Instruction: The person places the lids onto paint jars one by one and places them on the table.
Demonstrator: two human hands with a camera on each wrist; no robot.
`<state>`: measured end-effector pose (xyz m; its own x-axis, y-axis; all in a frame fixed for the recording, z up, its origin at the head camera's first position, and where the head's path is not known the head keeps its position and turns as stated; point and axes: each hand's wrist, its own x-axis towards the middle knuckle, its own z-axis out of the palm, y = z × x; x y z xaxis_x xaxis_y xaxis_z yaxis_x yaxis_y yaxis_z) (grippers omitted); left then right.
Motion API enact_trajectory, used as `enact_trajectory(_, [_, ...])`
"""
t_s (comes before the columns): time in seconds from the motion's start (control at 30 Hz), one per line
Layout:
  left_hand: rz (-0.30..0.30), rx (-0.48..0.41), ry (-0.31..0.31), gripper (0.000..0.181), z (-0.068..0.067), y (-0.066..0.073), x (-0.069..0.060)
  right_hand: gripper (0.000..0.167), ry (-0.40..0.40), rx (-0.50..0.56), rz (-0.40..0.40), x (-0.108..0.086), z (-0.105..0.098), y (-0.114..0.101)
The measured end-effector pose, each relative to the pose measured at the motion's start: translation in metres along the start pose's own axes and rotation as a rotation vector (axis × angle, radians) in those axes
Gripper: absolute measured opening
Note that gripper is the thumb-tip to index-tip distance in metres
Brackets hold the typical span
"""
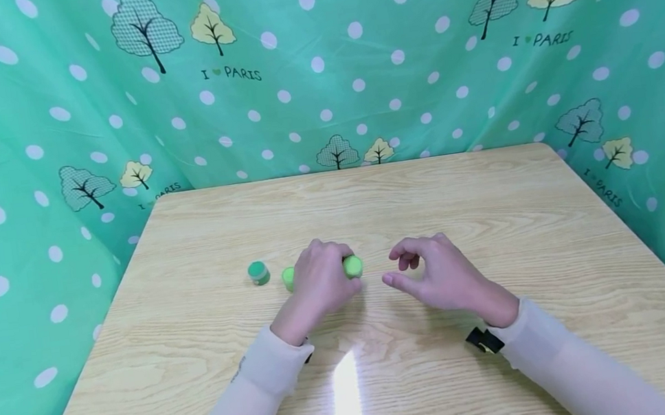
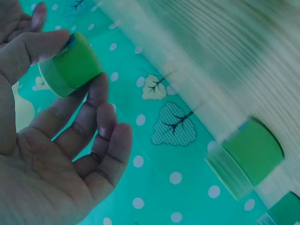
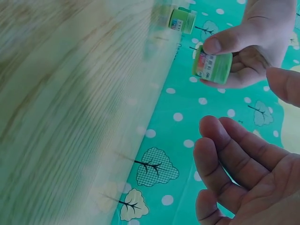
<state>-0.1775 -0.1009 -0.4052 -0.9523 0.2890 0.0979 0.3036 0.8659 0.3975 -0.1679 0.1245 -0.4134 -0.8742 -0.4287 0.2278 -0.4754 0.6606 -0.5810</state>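
My left hand (image 1: 323, 274) pinches a small light-green jar (image 2: 77, 65) between thumb and fingertips; the jar lies on its side in the grip, and its label shows in the right wrist view. To its right, my right hand (image 1: 443, 273) is held with thumb and fingers apart and bent a little, around nothing. A second light-green jar (image 1: 289, 278) stands on the table, partly hidden behind the left hand. Farther left is a jar with a darker green lid (image 1: 258, 269), upright and apart from the hand.
The wood-grain table (image 1: 444, 201) spreads beneath both hands. A teal polka-dot cloth (image 1: 354, 80) with printed trees hangs behind it and at both sides. Dark straps (image 1: 484, 340) sit at the wrists, and a bright light reflection falls on the table's near part.
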Motion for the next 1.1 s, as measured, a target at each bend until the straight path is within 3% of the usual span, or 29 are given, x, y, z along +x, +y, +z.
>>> enact_trajectory(0.27, [-0.004,0.131,-0.018,0.02,0.001,-0.014,0.008,0.039,-0.014,-0.031,-0.006,-0.001,-0.003,0.004])
enact_trajectory(0.53, [0.041,0.29,-0.048,0.009,0.005,-0.023,0.013,0.041,-0.018,-0.036,-0.018,0.0,-0.002,0.006])
enact_trajectory(0.97, [0.046,0.334,-0.1,0.013,0.011,-0.027,0.014,0.04,-0.035,-0.043,-0.009,0.002,0.0,0.005])
enact_trajectory(1.1, [0.036,0.33,-0.096,0.022,0.008,-0.027,0.012,0.041,-0.04,-0.045,0.005,0.001,0.001,0.006])
